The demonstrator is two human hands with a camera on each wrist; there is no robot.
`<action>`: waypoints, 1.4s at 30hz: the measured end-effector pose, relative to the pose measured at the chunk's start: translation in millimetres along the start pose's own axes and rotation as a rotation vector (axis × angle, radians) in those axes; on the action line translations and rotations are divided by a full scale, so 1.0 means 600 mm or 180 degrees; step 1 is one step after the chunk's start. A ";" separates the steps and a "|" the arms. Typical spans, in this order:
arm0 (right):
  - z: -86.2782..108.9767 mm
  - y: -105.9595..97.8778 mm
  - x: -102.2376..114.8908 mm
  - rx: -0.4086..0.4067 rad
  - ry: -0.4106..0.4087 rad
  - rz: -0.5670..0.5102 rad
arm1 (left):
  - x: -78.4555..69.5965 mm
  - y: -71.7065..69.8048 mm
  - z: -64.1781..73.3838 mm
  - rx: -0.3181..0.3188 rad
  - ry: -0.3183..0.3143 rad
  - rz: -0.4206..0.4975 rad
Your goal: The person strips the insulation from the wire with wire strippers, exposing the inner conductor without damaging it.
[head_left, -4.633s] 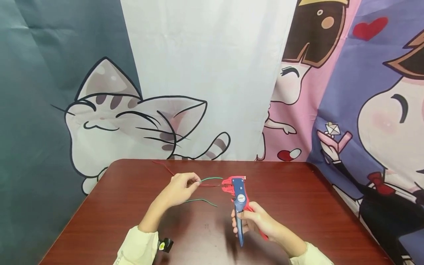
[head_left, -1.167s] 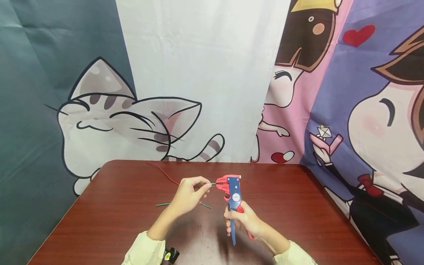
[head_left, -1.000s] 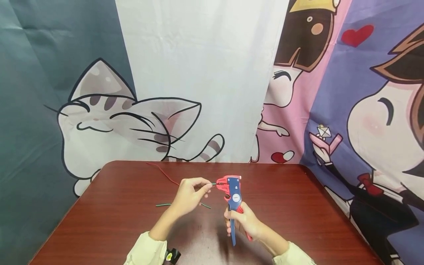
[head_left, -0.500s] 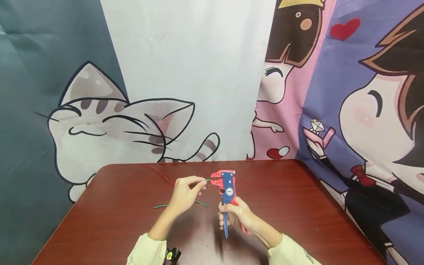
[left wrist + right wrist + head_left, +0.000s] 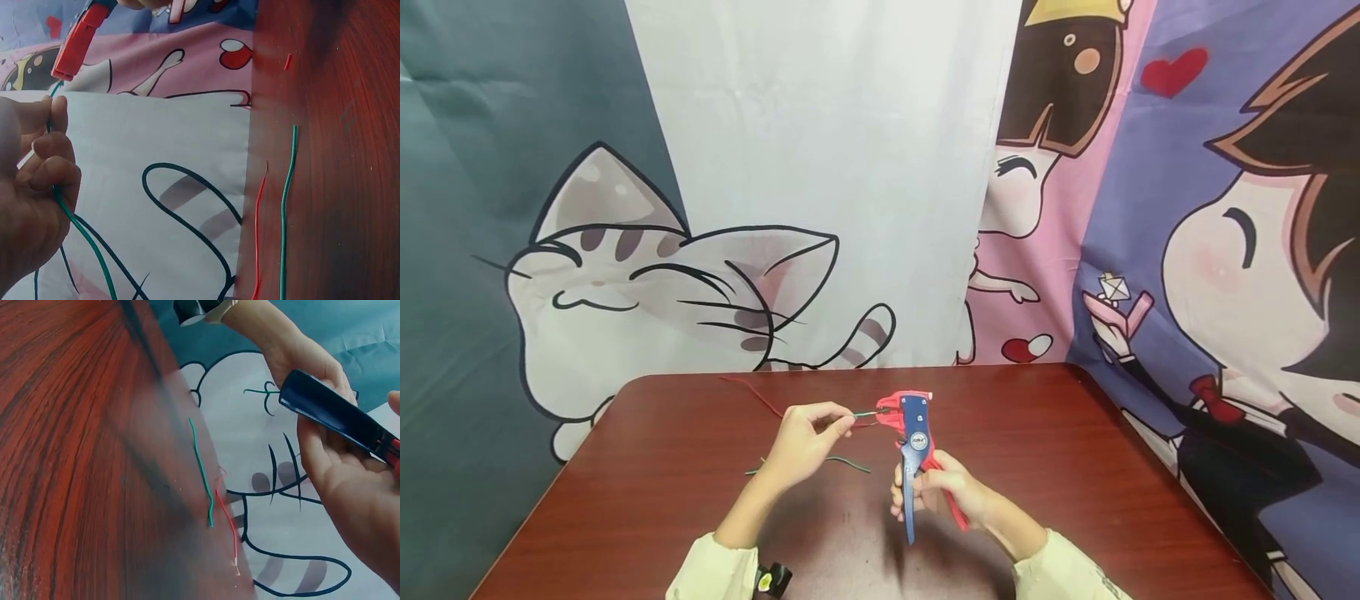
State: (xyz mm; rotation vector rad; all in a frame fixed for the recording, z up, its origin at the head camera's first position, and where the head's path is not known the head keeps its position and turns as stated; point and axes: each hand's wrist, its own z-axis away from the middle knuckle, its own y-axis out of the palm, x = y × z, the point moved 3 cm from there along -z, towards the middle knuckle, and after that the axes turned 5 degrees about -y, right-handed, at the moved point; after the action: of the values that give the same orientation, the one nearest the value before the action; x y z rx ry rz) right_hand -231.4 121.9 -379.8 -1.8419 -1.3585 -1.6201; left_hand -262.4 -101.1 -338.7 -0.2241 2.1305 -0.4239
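Note:
My left hand (image 5: 808,440) pinches a green wire (image 5: 865,414) between thumb and fingertips. The wire's tip reaches the red jaws of a blue and red wire stripper (image 5: 914,425), and in the left wrist view its tail hangs out below the palm. My right hand (image 5: 951,492) grips the stripper by its handles, which stand apart, with the head pointing up and the jaws facing left. In the right wrist view the blue handle (image 5: 337,415) lies across the fingers.
Behind and below the left hand, a red wire (image 5: 257,231) with a bare end and a second green wire (image 5: 285,200) lie on the brown table (image 5: 1075,500). A short red piece (image 5: 287,62) lies farther along. A cartoon-printed curtain (image 5: 850,125) hangs behind the table.
My left hand has drawn slightly left from the stripper, so more green wire shows between fingertips and jaws. The stripper's handles have spread wider; seconds earlier, the wire was brought to the jaws.

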 end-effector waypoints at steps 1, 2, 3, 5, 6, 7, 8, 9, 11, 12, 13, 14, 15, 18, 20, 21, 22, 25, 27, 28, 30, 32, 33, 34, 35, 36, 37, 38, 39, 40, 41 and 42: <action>0.001 0.001 0.000 0.0045 -0.0002 -0.0051 | 0.000 0.000 0.001 0.0000 0.0001 0.0013; 0.002 0.002 -0.001 0.0075 0.0002 -0.0086 | 0.001 0.001 0.001 0.0000 0.0004 0.0032; 0.002 0.002 -0.001 0.0085 0.0016 -0.0114 | 0.001 0.002 0.001 0.0005 0.0014 0.0059; 0.003 0.003 -0.004 0.0061 0.0036 -0.0105 | 0.003 0.006 0.002 0.0033 0.0025 0.0106; 0.003 0.003 -0.005 0.0039 0.0037 -0.0075 | 0.003 0.008 0.001 0.0044 0.0027 0.0127; 0.004 0.003 -0.006 0.0012 0.0029 -0.0049 | 0.004 0.010 0.002 0.0054 0.0035 0.0161; 0.003 0.004 -0.007 -0.0013 0.0018 -0.0007 | 0.005 0.012 0.002 0.0056 0.0045 0.0182; 0.003 0.004 -0.007 -0.0033 0.0003 0.0030 | 0.005 0.013 0.002 0.0053 0.0039 0.0165; 0.003 0.005 -0.007 -0.0049 -0.0031 0.0101 | -0.004 0.011 0.003 0.0027 0.0057 0.0154; 0.003 0.006 -0.006 -0.0031 -0.0039 0.0107 | -0.006 0.010 0.003 0.0010 0.0063 0.0156; 0.003 0.007 -0.006 -0.0003 -0.0054 0.0106 | -0.007 0.008 0.003 -0.0004 0.0071 0.0146; 0.003 0.008 -0.004 0.0033 -0.0060 0.0102 | -0.007 0.006 0.003 -0.0015 0.0072 0.0127; 0.003 0.008 -0.004 0.0071 -0.0072 0.0083 | -0.009 0.005 0.002 -0.0017 0.0074 0.0116; 0.003 0.009 -0.003 0.0151 -0.0090 0.0021 | 0.001 0.003 0.001 -0.0009 0.0099 0.0122; 0.001 0.009 -0.003 0.0145 -0.0078 0.0007 | 0.004 0.001 0.002 -0.0005 0.0089 0.0104; 0.001 0.009 -0.004 0.0132 -0.0073 0.0013 | 0.005 0.000 0.002 -0.0001 0.0092 0.0098; 0.000 0.009 -0.004 0.0116 -0.0061 0.0022 | 0.005 0.000 0.003 0.0006 0.0089 0.0090; -0.001 0.008 -0.004 0.0099 -0.0025 0.0046 | 0.006 -0.003 0.003 0.0026 0.0062 0.0066; -0.001 0.007 -0.004 0.0112 -0.0019 0.0051 | 0.006 -0.004 0.003 0.0032 0.0048 0.0047; 0.000 0.007 -0.004 0.0122 -0.0012 0.0044 | 0.006 -0.005 0.003 0.0038 0.0034 0.0037; 0.001 0.006 -0.004 0.0153 0.0002 0.0038 | 0.006 -0.006 0.002 0.0044 0.0015 0.0027; 0.001 0.005 -0.005 0.0176 0.0009 0.0028 | 0.006 -0.006 0.002 0.0059 0.0002 0.0012; 0.001 0.006 -0.005 0.0182 0.0016 0.0027 | 0.006 -0.005 0.002 0.0072 -0.0003 0.0009; 0.001 0.006 -0.006 0.0183 0.0019 0.0027 | 0.006 -0.005 0.002 0.0087 -0.0003 0.0001; 0.001 0.006 -0.007 0.0176 0.0028 0.0032 | 0.006 -0.004 0.002 0.0101 0.0009 0.0000; 0.001 0.007 -0.008 0.0158 0.0028 0.0043 | 0.006 -0.004 0.002 0.0116 0.0003 -0.0003; 0.001 0.007 -0.008 0.0133 0.0027 0.0053 | 0.005 -0.003 0.002 0.0126 -0.0004 -0.0007; 0.000 0.007 -0.009 0.0104 0.0027 0.0068 | 0.005 -0.003 0.002 0.0130 -0.0011 -0.0006; 0.000 0.008 -0.010 0.0061 0.0029 0.0088 | 0.006 -0.002 0.002 0.0127 -0.0024 -0.0005; -0.001 0.007 -0.010 0.0018 0.0032 0.0105 | 0.006 -0.001 0.002 0.0120 -0.0037 0.0002; -0.001 0.007 -0.011 -0.0029 0.0035 0.0119 | 0.006 -0.001 0.002 0.0109 -0.0055 0.0012; -0.001 0.007 -0.012 -0.0084 0.0042 0.0131 | 0.007 0.000 0.002 0.0104 -0.0080 0.0029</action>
State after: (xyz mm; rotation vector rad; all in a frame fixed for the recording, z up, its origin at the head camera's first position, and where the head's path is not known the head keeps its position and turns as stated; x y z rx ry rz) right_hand -227.7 116.2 -384.7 -1.8585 -1.2910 -1.6341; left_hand -263.6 -102.6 -342.7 -0.2001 2.0976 -0.4479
